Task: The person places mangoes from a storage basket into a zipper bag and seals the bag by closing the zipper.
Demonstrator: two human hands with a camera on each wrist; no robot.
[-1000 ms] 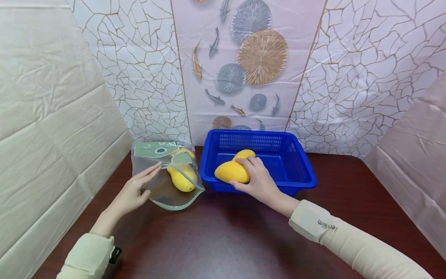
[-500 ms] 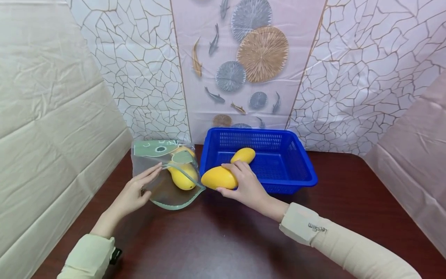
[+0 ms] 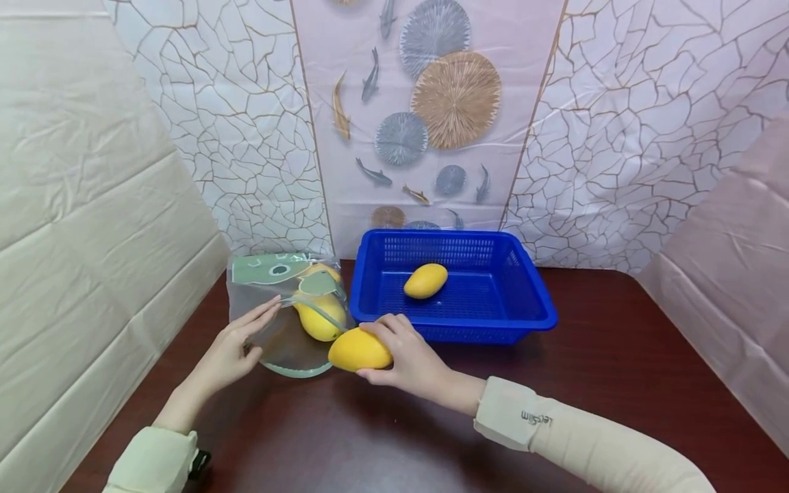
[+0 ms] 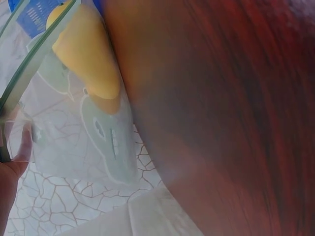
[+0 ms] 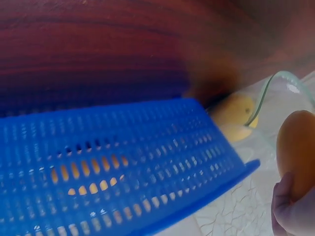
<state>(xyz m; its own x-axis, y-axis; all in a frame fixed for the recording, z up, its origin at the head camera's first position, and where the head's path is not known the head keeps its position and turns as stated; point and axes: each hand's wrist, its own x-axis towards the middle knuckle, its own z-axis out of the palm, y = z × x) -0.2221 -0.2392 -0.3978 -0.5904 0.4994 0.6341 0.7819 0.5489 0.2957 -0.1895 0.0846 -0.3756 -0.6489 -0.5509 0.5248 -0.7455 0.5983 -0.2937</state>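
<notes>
From the head camera: the right sleeve carries small dark lettering near the cuff, roughly "LeCSim", hard to read for sure. The right hand [image 3: 409, 359] curls round a yellow mango [image 3: 359, 349], held low over the dark table [image 3: 616, 356] just near of the blue basket [image 3: 542, 308] and right at the mouth of the clear bag [image 3: 277, 342]. The forearm comes in from the near right, wrist bent leftward. The left hand [image 3: 231, 349] has its fingers straight, flat against the bag's left side. Inside the bag, a mango [image 3: 316, 318]; its far end shows a green printed patch. One more mango [image 3: 425, 281] lies in the basket.

Left wrist view: blurred and tilted, the bag film [image 4: 78, 128] with a pale cartoon-like print, no legible words, and yellow fruit [image 4: 88, 64] behind it.

Right wrist view: the basket's perforated wall [image 5: 123, 162] fills the lower frame; the held mango [image 5: 297, 152] sits at the right edge above the fingertips [image 5: 290, 209].
</notes>
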